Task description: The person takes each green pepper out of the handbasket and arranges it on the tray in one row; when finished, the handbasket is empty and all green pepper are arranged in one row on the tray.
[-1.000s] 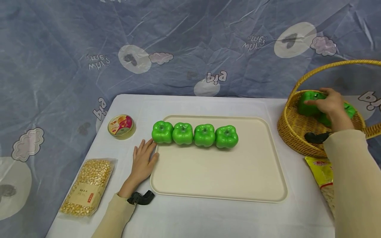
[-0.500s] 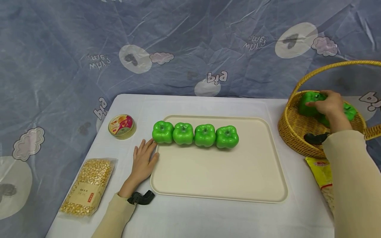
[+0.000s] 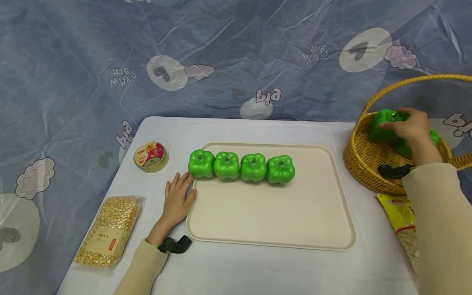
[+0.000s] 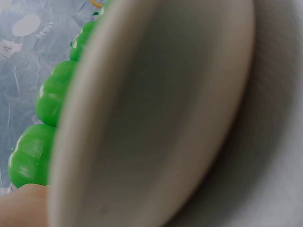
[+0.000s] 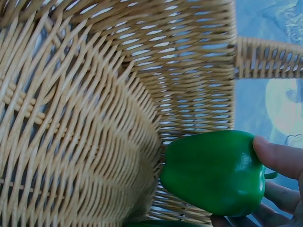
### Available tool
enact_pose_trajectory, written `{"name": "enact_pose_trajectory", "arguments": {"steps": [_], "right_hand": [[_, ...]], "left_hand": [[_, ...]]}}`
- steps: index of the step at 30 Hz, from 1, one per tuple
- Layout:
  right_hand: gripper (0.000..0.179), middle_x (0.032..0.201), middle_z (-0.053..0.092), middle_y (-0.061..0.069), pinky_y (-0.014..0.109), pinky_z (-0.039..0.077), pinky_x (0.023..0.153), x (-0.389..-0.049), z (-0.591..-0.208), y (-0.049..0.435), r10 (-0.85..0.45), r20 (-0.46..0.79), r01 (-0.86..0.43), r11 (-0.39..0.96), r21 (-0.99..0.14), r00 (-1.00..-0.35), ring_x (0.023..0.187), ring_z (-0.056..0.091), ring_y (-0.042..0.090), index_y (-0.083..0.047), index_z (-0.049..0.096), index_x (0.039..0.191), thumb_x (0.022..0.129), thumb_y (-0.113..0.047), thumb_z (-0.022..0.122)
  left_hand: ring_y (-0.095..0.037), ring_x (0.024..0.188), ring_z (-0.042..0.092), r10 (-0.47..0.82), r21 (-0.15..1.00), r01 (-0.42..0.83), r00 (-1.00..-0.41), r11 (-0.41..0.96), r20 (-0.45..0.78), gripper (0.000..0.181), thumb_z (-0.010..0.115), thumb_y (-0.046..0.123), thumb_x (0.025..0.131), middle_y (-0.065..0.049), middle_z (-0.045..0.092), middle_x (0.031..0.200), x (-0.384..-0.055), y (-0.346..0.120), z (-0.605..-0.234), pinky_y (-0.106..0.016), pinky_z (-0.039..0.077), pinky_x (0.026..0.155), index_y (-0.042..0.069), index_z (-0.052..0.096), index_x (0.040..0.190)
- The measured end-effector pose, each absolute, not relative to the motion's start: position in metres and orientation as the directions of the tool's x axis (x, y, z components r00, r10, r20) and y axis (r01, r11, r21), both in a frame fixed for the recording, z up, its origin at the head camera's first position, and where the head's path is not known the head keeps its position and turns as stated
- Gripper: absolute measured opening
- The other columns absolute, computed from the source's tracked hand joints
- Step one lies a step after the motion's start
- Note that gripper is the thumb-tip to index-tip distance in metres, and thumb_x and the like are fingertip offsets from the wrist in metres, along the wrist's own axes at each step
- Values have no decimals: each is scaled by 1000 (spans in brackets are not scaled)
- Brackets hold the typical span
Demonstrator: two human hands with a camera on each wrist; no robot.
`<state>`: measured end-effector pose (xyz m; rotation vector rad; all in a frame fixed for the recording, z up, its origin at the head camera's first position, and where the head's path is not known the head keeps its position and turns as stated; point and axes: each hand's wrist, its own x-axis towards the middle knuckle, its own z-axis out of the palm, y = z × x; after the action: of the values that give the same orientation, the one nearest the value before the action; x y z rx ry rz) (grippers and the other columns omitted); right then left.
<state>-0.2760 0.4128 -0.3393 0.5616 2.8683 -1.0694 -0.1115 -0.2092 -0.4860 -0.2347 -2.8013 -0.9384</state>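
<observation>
Inside a wicker basket point(image 3: 363, 164) at the right, my right hand point(image 3: 413, 125) grips a green bell pepper point(image 3: 383, 127). In the right wrist view the thumb presses the pepper point(image 5: 213, 172) near its stem end, and the fingers curl beneath it. Another green pepper point(image 3: 434, 137) shows behind the hand, partly hidden. My left hand point(image 3: 177, 200) lies flat with spread fingers at the left edge of a cream tray point(image 3: 273, 217). Along the tray's far side several green peppers point(image 3: 253, 167) stand in a row, the leftmost close to my left fingertips.
A round tin point(image 3: 150, 157) and a bag of corn kernels point(image 3: 108, 231) lie left of the tray. A yellow packet point(image 3: 398, 213) sits below the basket, partly under my right sleeve. The basket's tall handle point(image 3: 413, 80) arches over its opening.
My right hand has risen slightly in the basket, and the pepper it grips has come up with it. The left hand and the row of peppers have stayed put.
</observation>
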Motion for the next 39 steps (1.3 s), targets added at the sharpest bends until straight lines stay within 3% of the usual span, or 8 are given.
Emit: {"name": "enact_pose_trajectory", "arguments": {"steps": [14,25,33,39], "right_hand": [[88,164,10,13,58,27,114,-249,-325,400,363,-130,347,635,-690,-923,147,20,41,-20,17,157,88,-53,61],[76,164,16,8,52,28,116,-208,-320,383,504,-64,388,572,-723,-862,150,20,34,-37,20,155,90,-49,58],[70,161,22,-10,37,32,116,-175,-311,364,531,-8,345,540,-768,-848,149,26,16,-43,26,151,91,-39,62],[69,158,31,-8,26,38,111,-158,-311,345,512,24,327,585,-742,-859,140,38,8,-45,31,149,90,-37,66]], "left_hand": [[-45,147,18,91,583,195,-975,789,203,48,53,21,97,-19,40,152,-112,-210,-487,-67,3,114,5,49,142],[-47,145,22,88,564,212,-967,798,239,47,54,19,96,-20,42,150,-113,-210,-490,-69,5,112,4,50,140],[-46,146,19,91,574,203,-972,794,219,48,53,20,96,-19,40,152,-112,-211,-487,-68,4,114,5,50,141],[-46,146,19,92,573,199,-973,795,211,48,53,20,96,-19,40,152,-112,-211,-487,-68,4,114,5,50,141]]}}
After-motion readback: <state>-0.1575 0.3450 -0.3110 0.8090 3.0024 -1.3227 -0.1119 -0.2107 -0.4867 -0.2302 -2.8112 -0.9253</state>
